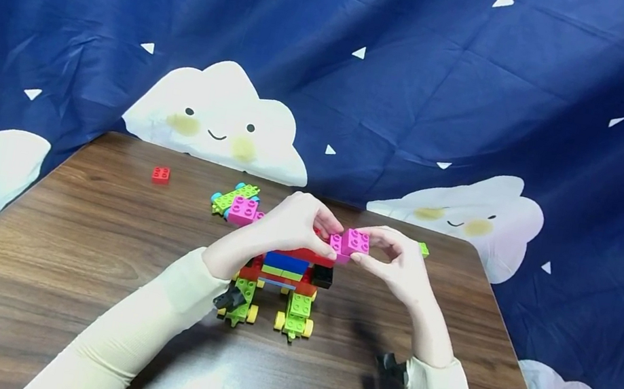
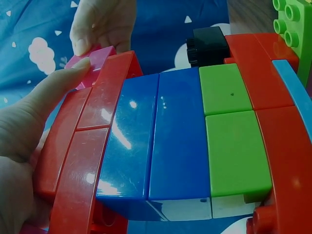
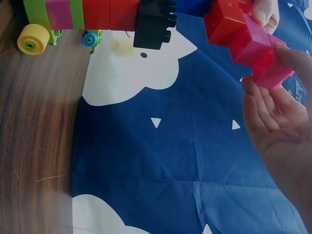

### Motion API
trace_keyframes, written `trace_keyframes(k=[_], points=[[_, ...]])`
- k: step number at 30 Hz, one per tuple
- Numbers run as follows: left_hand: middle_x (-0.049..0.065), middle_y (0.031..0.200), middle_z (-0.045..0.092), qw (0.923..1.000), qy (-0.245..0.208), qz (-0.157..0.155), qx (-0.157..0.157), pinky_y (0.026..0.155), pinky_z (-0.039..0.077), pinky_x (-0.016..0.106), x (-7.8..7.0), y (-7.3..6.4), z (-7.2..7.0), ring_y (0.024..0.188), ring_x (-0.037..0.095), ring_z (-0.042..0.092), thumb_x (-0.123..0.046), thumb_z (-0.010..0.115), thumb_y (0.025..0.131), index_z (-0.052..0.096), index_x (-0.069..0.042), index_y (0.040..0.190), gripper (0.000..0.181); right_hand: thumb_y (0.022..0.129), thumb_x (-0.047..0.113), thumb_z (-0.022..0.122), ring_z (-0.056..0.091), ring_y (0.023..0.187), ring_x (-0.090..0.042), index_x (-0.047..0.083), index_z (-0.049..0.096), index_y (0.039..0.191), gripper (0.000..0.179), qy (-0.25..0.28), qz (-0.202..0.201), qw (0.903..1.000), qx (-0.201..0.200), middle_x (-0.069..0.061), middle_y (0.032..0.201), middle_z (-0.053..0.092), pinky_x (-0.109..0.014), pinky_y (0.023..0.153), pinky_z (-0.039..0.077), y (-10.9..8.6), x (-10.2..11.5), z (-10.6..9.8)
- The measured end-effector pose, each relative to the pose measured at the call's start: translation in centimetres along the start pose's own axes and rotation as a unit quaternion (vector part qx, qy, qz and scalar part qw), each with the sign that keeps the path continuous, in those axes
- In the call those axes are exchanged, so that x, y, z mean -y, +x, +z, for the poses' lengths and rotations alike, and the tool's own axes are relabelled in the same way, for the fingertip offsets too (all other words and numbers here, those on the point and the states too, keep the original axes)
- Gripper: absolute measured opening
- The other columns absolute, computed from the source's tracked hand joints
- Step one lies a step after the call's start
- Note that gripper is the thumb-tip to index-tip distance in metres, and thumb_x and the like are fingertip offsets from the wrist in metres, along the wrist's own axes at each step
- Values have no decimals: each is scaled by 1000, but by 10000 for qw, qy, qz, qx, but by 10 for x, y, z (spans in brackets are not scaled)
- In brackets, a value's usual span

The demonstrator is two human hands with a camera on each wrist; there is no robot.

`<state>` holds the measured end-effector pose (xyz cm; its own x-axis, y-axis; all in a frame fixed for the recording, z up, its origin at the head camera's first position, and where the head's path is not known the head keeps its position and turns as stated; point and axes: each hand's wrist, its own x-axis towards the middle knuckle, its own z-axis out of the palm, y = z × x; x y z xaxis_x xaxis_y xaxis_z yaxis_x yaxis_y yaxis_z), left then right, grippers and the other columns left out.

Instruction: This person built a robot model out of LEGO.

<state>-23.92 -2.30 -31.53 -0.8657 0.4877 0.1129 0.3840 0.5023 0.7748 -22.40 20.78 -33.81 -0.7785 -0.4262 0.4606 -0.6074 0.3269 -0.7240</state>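
Note:
A toy-brick model stands on the table, with red bricks (image 1: 314, 257) on top and blue bricks (image 2: 151, 131) and lime bricks (image 2: 236, 151) beneath. A pink brick (image 3: 253, 41) juts from its upper right end. My left hand (image 1: 291, 222) grips that brick, its thumb lying along the side in the left wrist view. Between thumb and fingers, my right hand (image 1: 402, 265) pinches a second pink brick (image 1: 356, 242), which sits on the outer end of the first. Another pink brick (image 1: 242, 210) shows at the model's left side, partly behind my left wrist.
Lime wheeled bases (image 1: 298, 313) with yellow wheels carry the model. A black brick (image 1: 321, 277) sticks out on its right. Behind are a lime wheeled piece (image 1: 237, 198) with blue wheels, a red brick (image 1: 161, 175) and a small lime piece (image 1: 423, 249). A blue curtain (image 1: 366, 93) hangs beyond the table.

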Motion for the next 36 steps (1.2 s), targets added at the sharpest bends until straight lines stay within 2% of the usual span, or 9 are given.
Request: trace_keyframes(k=[14,29,36], points=[[2,105,75,10000,82,-56,-2,77,56,24,1,2,0,90,13,68,-24,85,75,74,-11,113,42,77,-4,77,67,90,-3,-3,70,107,31,-115,69,9998,175,-19,100,71,-15,87,51,5,1,-3],[2,106,75,10000,87,-28,-7,77,56,24,2,2,1,91,13,68,-24,85,75,74,-12,113,42,76,-3,78,64,91,-1,-2,70,105,30,-357,85,9992,128,-16,98,72,-16,86,51,6,3,-1],[1,107,75,9998,151,-87,5,79,56,24,0,1,1,93,13,68,-26,85,76,73,-13,115,42,77,-5,76,63,93,-2,-4,68,107,31,-158,100,9998,93,-19,100,70,-15,88,50,4,0,0]])
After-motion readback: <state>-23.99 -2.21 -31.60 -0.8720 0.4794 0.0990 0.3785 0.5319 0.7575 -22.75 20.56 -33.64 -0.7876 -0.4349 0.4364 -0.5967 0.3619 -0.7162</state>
